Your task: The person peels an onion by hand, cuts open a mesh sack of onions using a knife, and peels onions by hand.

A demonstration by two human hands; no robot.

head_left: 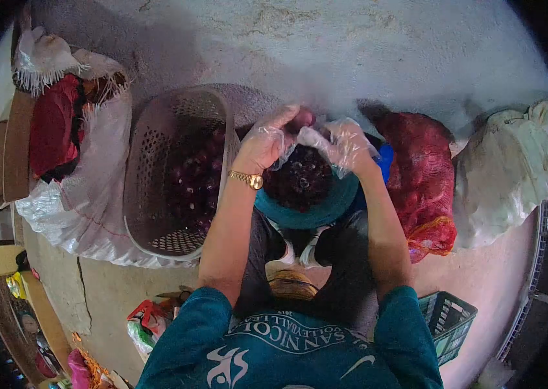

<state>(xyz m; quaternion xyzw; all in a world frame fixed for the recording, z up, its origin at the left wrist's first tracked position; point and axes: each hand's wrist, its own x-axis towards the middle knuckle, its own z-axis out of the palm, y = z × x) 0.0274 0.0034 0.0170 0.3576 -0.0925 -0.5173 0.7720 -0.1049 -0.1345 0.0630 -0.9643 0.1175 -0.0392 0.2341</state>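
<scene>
Both my hands are raised over a teal basin (330,209) that holds dark purple-red onions (300,181). My left hand (266,144), with a gold watch (246,179) at the wrist and a clear plastic glove, has its fingers closed around a red onion (304,117). Close to its right side, my right hand (340,144), also in a clear plastic glove, has its fingers bent together near the onion. Glare and the crinkled glove hide what its fingertips hold, if anything.
Left of the basin stands a grey perforated crate (147,194) with more onions, beside a white sack (102,175). To the right are a red mesh sack (418,175) and a pale sack (507,175). A green crate (449,324) sits at lower right.
</scene>
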